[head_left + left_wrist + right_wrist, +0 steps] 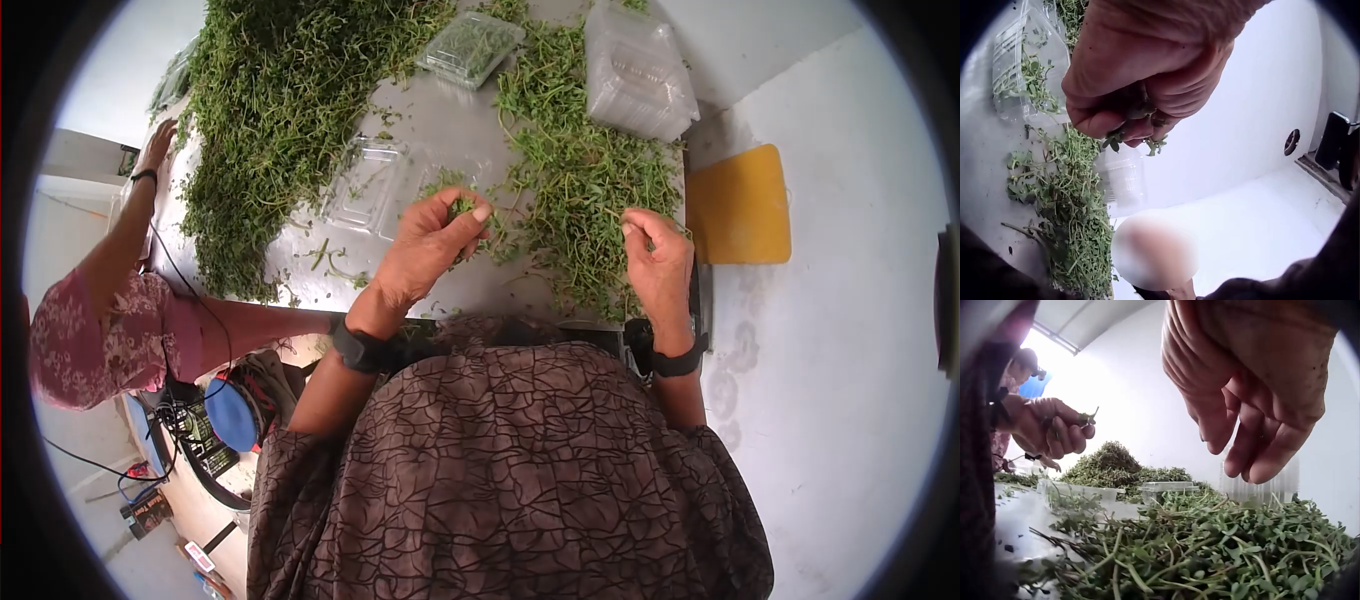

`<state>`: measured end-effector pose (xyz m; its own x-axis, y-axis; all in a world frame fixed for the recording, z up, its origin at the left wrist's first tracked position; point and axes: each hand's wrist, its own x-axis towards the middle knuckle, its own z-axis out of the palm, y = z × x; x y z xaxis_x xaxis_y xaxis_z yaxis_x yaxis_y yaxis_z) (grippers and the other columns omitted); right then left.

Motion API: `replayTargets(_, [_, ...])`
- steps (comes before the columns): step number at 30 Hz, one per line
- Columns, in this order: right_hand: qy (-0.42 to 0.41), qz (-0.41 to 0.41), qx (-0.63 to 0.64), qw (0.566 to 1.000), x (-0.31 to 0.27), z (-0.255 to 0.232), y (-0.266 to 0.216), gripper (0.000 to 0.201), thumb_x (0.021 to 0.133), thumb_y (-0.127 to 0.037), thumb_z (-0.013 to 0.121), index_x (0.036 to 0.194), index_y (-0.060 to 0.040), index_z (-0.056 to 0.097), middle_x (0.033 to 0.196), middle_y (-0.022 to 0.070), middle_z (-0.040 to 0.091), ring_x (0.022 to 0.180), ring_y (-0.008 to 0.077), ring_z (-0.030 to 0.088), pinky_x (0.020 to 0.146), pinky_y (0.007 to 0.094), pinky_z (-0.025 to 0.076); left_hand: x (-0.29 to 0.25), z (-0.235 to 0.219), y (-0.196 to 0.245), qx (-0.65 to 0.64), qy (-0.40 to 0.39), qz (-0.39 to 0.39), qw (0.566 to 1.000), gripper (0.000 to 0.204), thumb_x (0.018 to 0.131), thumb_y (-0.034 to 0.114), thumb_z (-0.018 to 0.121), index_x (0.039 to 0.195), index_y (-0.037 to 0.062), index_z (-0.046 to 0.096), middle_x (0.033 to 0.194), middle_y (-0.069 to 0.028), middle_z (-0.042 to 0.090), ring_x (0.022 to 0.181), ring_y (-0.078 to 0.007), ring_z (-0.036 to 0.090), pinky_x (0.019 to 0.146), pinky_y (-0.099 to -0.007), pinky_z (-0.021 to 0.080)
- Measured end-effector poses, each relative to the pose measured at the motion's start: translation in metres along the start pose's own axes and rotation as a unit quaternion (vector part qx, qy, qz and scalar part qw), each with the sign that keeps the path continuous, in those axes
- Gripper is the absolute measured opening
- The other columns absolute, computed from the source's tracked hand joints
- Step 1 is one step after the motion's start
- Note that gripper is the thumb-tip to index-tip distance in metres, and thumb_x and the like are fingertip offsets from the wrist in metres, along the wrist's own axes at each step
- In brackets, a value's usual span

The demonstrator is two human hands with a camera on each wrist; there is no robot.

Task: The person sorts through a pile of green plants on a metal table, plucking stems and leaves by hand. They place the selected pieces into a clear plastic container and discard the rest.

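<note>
My left hand (430, 245) curls its fingers around a small bunch of green leafy sprigs (1155, 147), whose tips poke out below the fingers in the left wrist view. Just beyond it lies an open clear plastic clamshell box (365, 190) with some greens in it. My right hand (660, 260) hovers over the right edge of a loose pile of greens (590, 170). In the right wrist view its fingers hang loosely bent above the leaves, with nothing seen between them.
A big heap of greens (280, 120) covers the table's left side. At the back stand a filled clamshell box (470, 50) and a stack of clear boxes (640, 85). A yellow board (745, 205) is by the wall. Another person's arm (125, 220) reaches the table's left edge.
</note>
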<state>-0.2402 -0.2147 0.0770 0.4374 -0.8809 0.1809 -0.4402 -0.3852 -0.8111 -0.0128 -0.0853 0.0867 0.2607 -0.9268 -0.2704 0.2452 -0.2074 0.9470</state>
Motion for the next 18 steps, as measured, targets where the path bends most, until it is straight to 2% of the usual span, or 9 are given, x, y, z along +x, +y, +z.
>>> replayTargets(2, [0.038, -0.106, -0.145, 0.983, 0.002, -0.001, 0.005, 0.014, 0.073, -0.001, 0.061, 0.087, 0.0001, 0.064, 0.091, 0.0126, 0.064, 0.085, 0.0261, 0.061, 0.075, 0.0329, 0.048, 0.001, 0.008, 0.000, 0.027, -0.013, -0.001, 1.000, 0.015, 0.087, 0.020, 0.059, 0.093, 0.0062, 0.059, 0.067, 0.0044, 0.051, 0.056, -0.0025, 0.041, 0.051, -0.0178, 0.033])
replayTargets(4, [0.038, -0.138, -0.182, 0.973, 0.004, 0.003, 0.008, 0.014, 0.072, -0.003, 0.063, 0.086, 0.0000, 0.064, 0.091, 0.0126, 0.064, 0.087, 0.0275, 0.059, 0.077, 0.0346, 0.047, 0.004, 0.017, -0.001, 0.056, -0.026, 0.001, 0.998, 0.015, 0.086, 0.020, 0.062, 0.091, 0.0064, 0.059, 0.065, 0.0058, 0.049, 0.056, -0.0019, 0.039, 0.050, -0.0180, 0.032])
replayTargets(6, [0.037, -0.167, -0.218, 0.961, 0.004, 0.005, 0.009, 0.015, 0.071, -0.004, 0.064, 0.085, 0.0000, 0.064, 0.091, 0.0127, 0.063, 0.089, 0.0290, 0.058, 0.079, 0.0363, 0.047, 0.006, 0.026, -0.002, 0.189, -0.073, -0.045, 0.978, 0.012, 0.083, 0.018, 0.064, 0.087, 0.0071, 0.061, 0.064, 0.0080, 0.046, 0.056, -0.0008, 0.037, 0.048, -0.0190, 0.030])
replayTargets(8, [-0.013, -0.149, -0.181, 0.972, 0.000, 0.006, 0.008, 0.015, 0.070, -0.005, 0.065, 0.084, 0.0003, 0.064, 0.091, 0.0126, 0.063, 0.091, 0.0284, 0.057, 0.080, 0.0368, 0.046, 0.009, 0.037, -0.008, 0.234, -0.067, -0.008, 0.970, 0.011, 0.079, 0.014, 0.065, 0.085, 0.0050, 0.061, 0.063, 0.0036, 0.049, 0.055, -0.0055, 0.041, 0.048, -0.0235, 0.033])
replayTargets(10, [-0.032, -0.149, -0.172, 0.973, -0.003, 0.004, 0.008, 0.014, 0.069, -0.005, 0.065, 0.082, 0.0009, 0.063, 0.088, 0.0121, 0.062, 0.091, 0.0281, 0.056, 0.080, 0.0367, 0.045, 0.014, 0.044, -0.020, 0.351, -0.080, 0.103, 0.927, 0.015, 0.074, 0.012, 0.066, 0.085, 0.0027, 0.061, 0.064, -0.0043, 0.052, 0.056, -0.0133, 0.047, 0.051, -0.0287, 0.038])
replayTargets(11, [-0.052, -0.160, -0.179, 0.969, -0.004, 0.003, 0.009, 0.015, 0.069, -0.005, 0.066, 0.082, 0.0010, 0.063, 0.088, 0.0119, 0.061, 0.092, 0.0283, 0.055, 0.081, 0.0370, 0.045, 0.015, 0.048, -0.023, 0.384, -0.090, 0.076, 0.916, 0.020, 0.070, 0.011, 0.067, 0.086, 0.0009, 0.059, 0.076, -0.0129, 0.055, 0.065, -0.0250, 0.056, 0.059, -0.0345, 0.044])
replayTargets(12, [-0.072, -0.171, -0.185, 0.965, -0.006, 0.002, 0.009, 0.016, 0.069, -0.006, 0.066, 0.083, 0.0010, 0.063, 0.088, 0.0118, 0.060, 0.093, 0.0285, 0.054, 0.081, 0.0372, 0.044, 0.014, 0.052, -0.029, 0.383, -0.089, 0.073, 0.916, 0.020, 0.070, 0.011, 0.067, 0.086, 0.0009, 0.059, 0.076, -0.0129, 0.055, 0.065, -0.0250, 0.056, 0.059, -0.0345, 0.044])
replayTargets(14, [-0.093, -0.187, -0.185, 0.960, -0.008, 0.001, 0.004, 0.017, 0.068, -0.006, 0.067, 0.083, 0.0009, 0.063, 0.088, 0.0115, 0.059, 0.094, 0.0289, 0.053, 0.082, 0.0376, 0.043, 0.013, 0.055, -0.046, 0.552, -0.076, 0.150, 0.817, 0.022, 0.069, 0.009, 0.066, 0.087, 0.0019, 0.056, 0.085, -0.0153, 0.055, 0.076, -0.0322, 0.058, 0.065, -0.0388, 0.047])
replayTargets(18, [-0.117, -0.211, -0.189, 0.952, -0.010, 0.002, 0.010, 0.016, 0.068, -0.005, 0.067, 0.082, 0.0005, 0.061, 0.089, 0.0116, 0.056, 0.097, 0.0301, 0.052, 0.084, 0.0388, 0.042, 0.016, 0.056, -0.056, 0.553, -0.066, 0.088, 0.826, 0.024, 0.069, 0.006, 0.064, 0.090, 0.0031, 0.053, 0.090, -0.0173, 0.053, 0.084, -0.0367, 0.056, 0.068, -0.0428, 0.048])
